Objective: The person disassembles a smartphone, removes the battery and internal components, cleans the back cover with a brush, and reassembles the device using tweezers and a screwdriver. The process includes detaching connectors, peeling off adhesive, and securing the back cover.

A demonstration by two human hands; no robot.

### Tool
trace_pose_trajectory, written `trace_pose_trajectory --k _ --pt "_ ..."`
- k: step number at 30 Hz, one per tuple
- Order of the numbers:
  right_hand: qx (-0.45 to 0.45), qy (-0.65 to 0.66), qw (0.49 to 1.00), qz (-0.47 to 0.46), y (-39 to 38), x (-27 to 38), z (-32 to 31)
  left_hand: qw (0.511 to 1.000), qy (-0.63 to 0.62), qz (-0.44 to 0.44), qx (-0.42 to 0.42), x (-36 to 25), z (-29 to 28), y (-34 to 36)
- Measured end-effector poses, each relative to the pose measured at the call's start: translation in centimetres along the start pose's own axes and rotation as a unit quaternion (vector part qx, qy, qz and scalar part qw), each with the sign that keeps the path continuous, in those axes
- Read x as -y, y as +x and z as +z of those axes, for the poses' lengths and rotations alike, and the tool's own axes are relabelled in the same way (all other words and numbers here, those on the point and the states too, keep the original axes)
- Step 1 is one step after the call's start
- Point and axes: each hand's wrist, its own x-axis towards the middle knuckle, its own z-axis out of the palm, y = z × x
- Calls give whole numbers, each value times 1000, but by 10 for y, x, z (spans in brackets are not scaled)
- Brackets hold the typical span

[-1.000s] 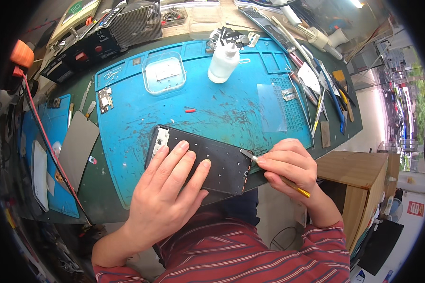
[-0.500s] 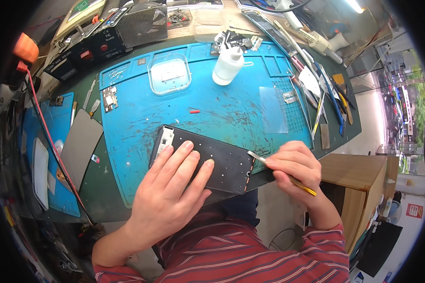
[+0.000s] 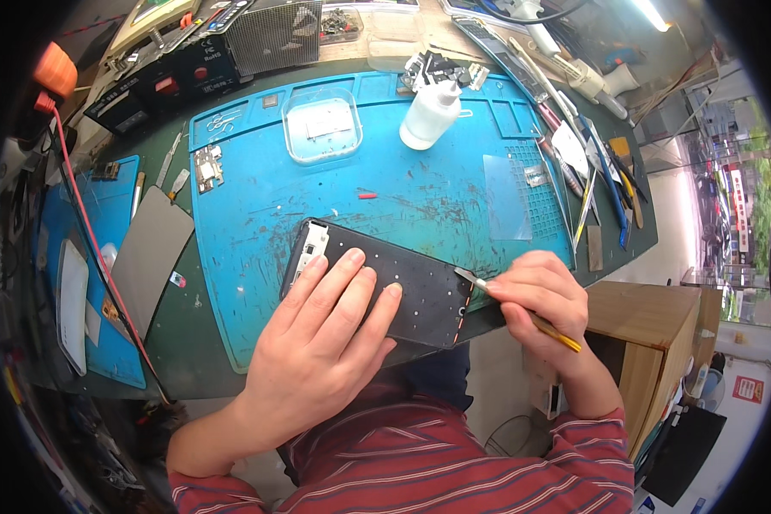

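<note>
A black phone body [image 3: 426, 295] lies slantwise at the near edge of the blue mat, with small white dots on its face and a white part [image 3: 314, 248] at its left end. My left hand [image 3: 321, 334] rests flat on it, fingers stretched out, pressing over its left half. Pinched in my right hand [image 3: 544, 304] is a slim craft knife [image 3: 560, 335] with a yellow handle and metal blade. Its blade tip meets the phone's far right corner, beside an edge marked with small copper-coloured strips. Part of the phone is hidden under my left hand.
On the blue mat [image 3: 274, 188] stand a white dropper bottle [image 3: 430, 116] and a clear dish [image 3: 322, 127] of small parts. A red scrap [image 3: 367, 195] and a clear sheet [image 3: 507, 197] lie there too. Several tools [image 3: 604, 176] line the right; a grey board [image 3: 156, 248] lies left.
The whole view has shifted slightly, so the bench appears a little further right and up. The knife blade now reaches slightly further onto the phone's corner. My left hand keeps its place on the phone.
</note>
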Motion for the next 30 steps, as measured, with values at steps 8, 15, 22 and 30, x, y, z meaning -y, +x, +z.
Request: trace_pose_trajectory --k 8,15,22,30 --pt "41 6 999 -24 37 9 11 1000 -15 5 -5 4 0 0" --pt "27 -4 1000 4 7 5 1 1000 -3 6 -10 1 1 0" --pt "28 -8 997 -75 59 7 34 1000 -9 5 -9 3 -1 1" --pt "32 5 997 -63 64 12 38 1000 -1 6 -16 2 2 -1"
